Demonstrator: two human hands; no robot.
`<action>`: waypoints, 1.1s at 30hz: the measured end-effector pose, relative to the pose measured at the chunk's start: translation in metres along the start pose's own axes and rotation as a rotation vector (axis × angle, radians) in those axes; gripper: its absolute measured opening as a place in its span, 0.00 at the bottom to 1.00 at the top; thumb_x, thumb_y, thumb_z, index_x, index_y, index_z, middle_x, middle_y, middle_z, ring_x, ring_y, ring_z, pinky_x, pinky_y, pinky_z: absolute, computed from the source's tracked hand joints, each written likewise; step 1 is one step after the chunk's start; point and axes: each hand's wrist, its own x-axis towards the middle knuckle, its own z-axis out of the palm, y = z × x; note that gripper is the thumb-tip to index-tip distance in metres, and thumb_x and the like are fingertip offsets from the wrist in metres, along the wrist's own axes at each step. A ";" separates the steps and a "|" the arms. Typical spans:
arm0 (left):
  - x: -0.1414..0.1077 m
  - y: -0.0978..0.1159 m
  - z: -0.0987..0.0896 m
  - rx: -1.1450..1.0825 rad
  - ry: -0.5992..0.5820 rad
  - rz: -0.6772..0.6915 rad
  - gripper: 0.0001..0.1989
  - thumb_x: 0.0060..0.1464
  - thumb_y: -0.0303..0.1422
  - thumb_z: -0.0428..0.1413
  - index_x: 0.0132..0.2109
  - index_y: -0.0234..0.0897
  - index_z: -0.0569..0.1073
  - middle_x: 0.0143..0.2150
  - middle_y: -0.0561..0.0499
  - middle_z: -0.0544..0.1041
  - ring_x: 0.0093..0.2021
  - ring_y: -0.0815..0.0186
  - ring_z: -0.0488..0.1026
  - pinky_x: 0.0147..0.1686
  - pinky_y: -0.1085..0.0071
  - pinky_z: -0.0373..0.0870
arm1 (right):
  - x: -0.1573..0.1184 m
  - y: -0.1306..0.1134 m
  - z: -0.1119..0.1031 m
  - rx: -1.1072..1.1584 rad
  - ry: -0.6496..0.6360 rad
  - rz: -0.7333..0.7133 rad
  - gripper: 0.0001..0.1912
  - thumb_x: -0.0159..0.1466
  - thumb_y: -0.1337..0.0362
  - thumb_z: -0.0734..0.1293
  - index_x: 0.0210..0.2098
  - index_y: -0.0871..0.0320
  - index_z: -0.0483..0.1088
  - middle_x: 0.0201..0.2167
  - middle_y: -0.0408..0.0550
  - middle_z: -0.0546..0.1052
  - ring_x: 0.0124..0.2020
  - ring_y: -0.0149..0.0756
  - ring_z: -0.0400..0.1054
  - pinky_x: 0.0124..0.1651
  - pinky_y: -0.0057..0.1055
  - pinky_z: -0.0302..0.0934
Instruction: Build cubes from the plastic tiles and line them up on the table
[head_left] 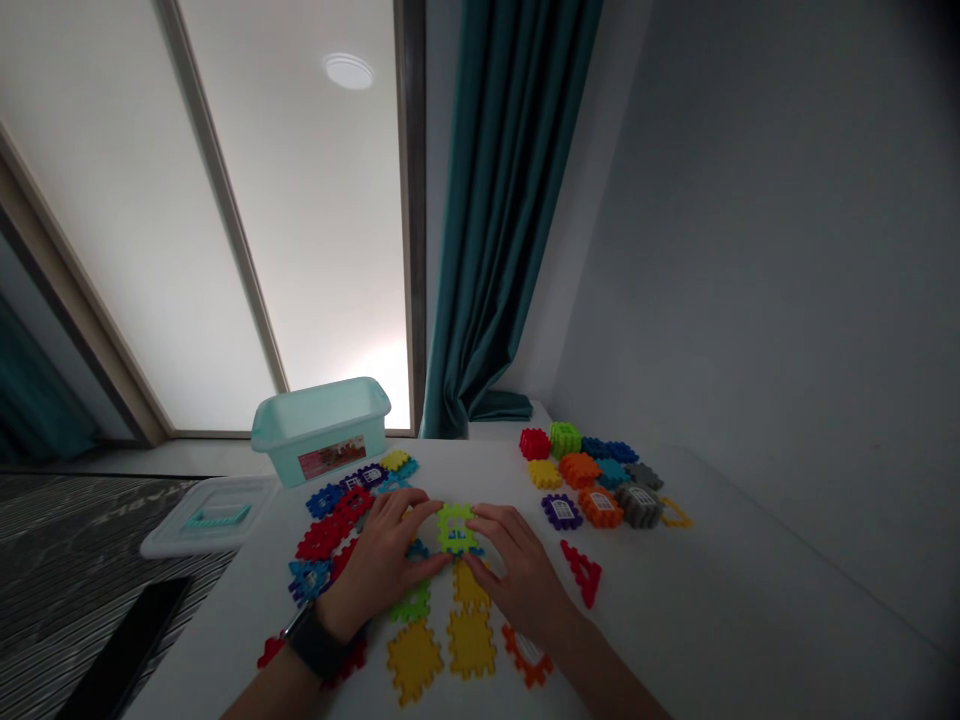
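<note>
Between my left hand (379, 562) and my right hand (519, 565) sits a lime-green interlocking plastic piece with a window pattern (456, 530). Fingers of both hands press against its sides, and blue pieces lie partly under its near edge. Nearer me lie two large yellow pieces (471, 643), a small green piece (410, 603) and an orange frame piece (526, 655). Red and blue pieces (322, 535) spread out beside my left hand. A black watch (315, 640) circles my left wrist.
A white table (712, 570) carries everything. Several coloured pieces (592, 480) stand at the back right, with a red triangular frame (581, 573) nearer. A mint plastic bin (321, 430) stands at the back, its lid (210, 518) at the table's left edge near a black phone (127, 650).
</note>
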 end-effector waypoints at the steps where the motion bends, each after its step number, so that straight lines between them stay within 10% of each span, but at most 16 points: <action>1: 0.000 0.000 0.000 -0.003 0.002 0.001 0.23 0.55 0.41 0.64 0.56 0.40 0.72 0.49 0.43 0.74 0.48 0.53 0.72 0.48 0.57 0.72 | 0.000 0.000 0.000 -0.002 -0.003 0.002 0.14 0.67 0.69 0.65 0.51 0.54 0.67 0.50 0.54 0.75 0.52 0.45 0.71 0.54 0.46 0.70; 33: 0.034 0.019 0.015 -0.019 0.032 0.072 0.20 0.58 0.51 0.60 0.47 0.40 0.74 0.45 0.45 0.75 0.44 0.56 0.73 0.45 0.60 0.71 | -0.002 0.015 -0.020 -0.093 0.035 0.050 0.14 0.63 0.68 0.69 0.49 0.53 0.69 0.51 0.54 0.74 0.52 0.46 0.70 0.54 0.46 0.69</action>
